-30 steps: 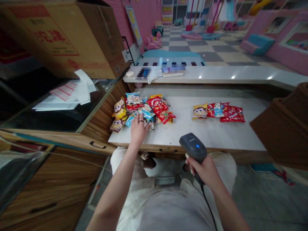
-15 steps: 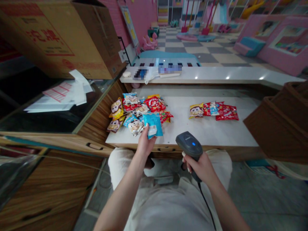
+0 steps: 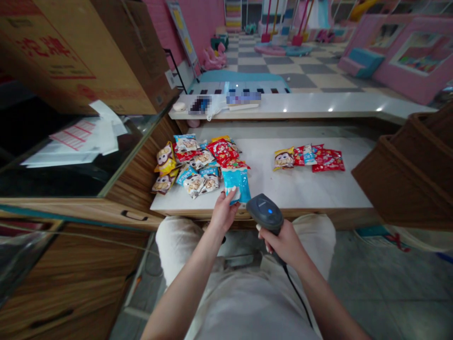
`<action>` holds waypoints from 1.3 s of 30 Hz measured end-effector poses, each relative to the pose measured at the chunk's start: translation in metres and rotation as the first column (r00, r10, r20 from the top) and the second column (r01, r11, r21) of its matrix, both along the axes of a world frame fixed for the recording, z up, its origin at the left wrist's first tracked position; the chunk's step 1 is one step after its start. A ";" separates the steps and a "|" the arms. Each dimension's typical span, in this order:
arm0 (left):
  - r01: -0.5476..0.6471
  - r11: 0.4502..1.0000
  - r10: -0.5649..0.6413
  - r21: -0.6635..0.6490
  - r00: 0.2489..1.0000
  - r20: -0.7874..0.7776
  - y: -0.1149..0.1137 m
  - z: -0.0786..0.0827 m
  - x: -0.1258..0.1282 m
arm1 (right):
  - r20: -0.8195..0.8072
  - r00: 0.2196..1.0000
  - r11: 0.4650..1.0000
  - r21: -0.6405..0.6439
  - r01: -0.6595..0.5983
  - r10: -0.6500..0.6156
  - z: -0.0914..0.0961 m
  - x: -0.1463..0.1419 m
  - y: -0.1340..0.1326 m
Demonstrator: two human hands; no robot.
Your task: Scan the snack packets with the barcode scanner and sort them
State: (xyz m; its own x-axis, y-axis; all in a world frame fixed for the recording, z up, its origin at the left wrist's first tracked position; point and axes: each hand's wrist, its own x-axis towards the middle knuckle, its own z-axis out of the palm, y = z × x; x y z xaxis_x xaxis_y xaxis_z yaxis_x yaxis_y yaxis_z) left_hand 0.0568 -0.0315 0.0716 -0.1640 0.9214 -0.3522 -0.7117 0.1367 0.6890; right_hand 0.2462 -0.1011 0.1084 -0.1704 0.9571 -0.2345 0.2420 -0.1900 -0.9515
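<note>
My left hand (image 3: 225, 210) pinches a light-blue snack bag (image 3: 236, 181) at its near edge, its plain back facing up over the front of the white desk (image 3: 262, 186). Wrapped around the handle of a dark grey barcode scanner (image 3: 264, 211) is my right hand (image 3: 283, 241). The scanner's head is close to the bag's lower right corner, and a blue light shows on top. To the left lies a pile of snack bags, with yellow bags (image 3: 165, 158), blue-and-white bags (image 3: 191, 181) and red bags (image 3: 223, 151). A smaller overlapping row of red bags (image 3: 329, 160) and a yellow bag (image 3: 283, 159) lies at right.
A large cardboard box (image 3: 116, 56) and papers (image 3: 74, 141) rest on the left counter. A brown woven basket (image 3: 389, 184) stands at the right. Along the raised shelf (image 3: 304, 106) lie a blurred phone-like item and a white box. The scanner's cable (image 3: 299, 295) trails toward my lap.
My left hand has drawn the light-blue bag away from the pile, rightward and slightly nearer. The scanner has shifted a little left, so bag and scanner are closer together.
</note>
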 end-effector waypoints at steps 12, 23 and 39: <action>0.029 1.000 -0.030 -0.005 0.995 -0.094 0.002 -0.018 0.004 | 0.020 1.000 0.999 0.034 -0.020 0.020 -0.005 -0.004 0.000; 0.068 0.997 -0.072 -0.038 0.991 -0.113 0.005 -0.018 0.007 | 0.032 0.999 0.999 0.025 -0.026 0.025 -0.003 -0.002 0.000; 0.186 0.966 -0.108 0.180 0.921 -0.375 0.031 -0.007 0.055 | -0.032 0.985 0.985 -0.006 0.171 -0.171 0.004 0.046 -0.001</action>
